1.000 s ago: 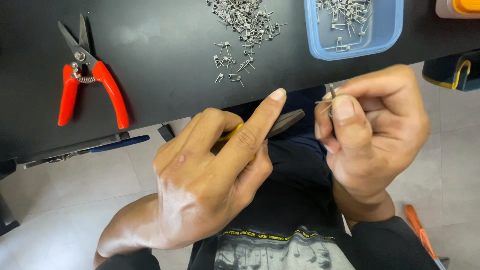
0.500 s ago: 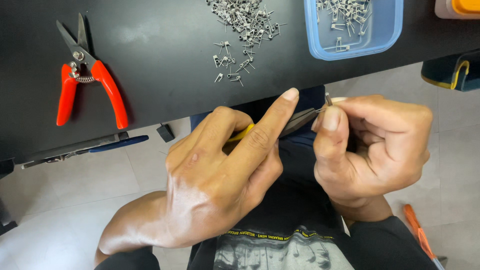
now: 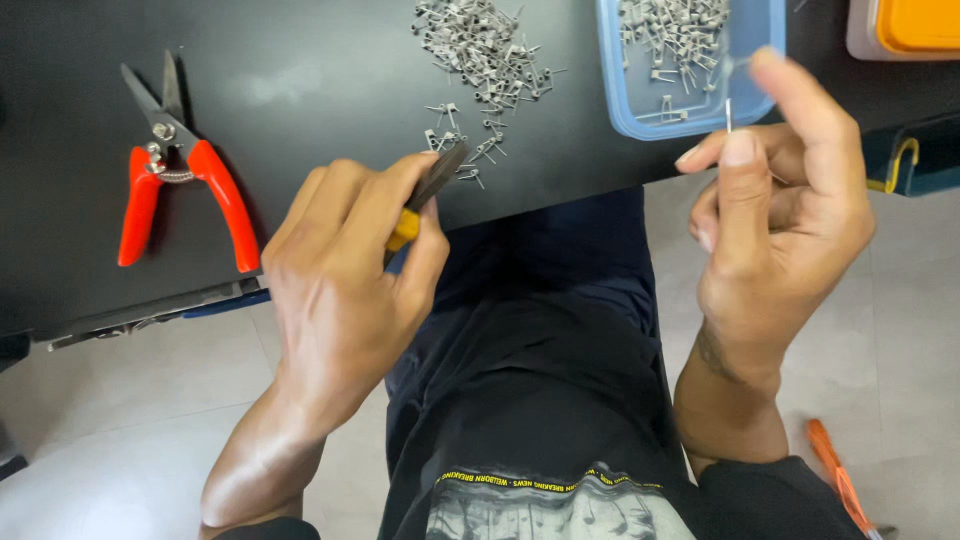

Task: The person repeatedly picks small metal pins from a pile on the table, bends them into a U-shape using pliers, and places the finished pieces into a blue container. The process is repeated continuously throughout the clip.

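We see the left hand [image 3: 345,275] closed around pliers [image 3: 425,200] with a yellow grip, dark nose pointing up-right toward the loose pile of small metal pins [image 3: 480,45] on the black table [image 3: 300,80], nose tip just beside the lowest stray pins. The right hand [image 3: 775,230] is raised well apart to the right, thumb and fingers pinching one thin metal pin [image 3: 728,113] upright, just in front of the blue tray [image 3: 690,115] holding more pins. Red-handled snips [image 3: 175,175] lie on the table far left, untouched. An orange-lidded box [image 3: 915,25] sits at the top right corner
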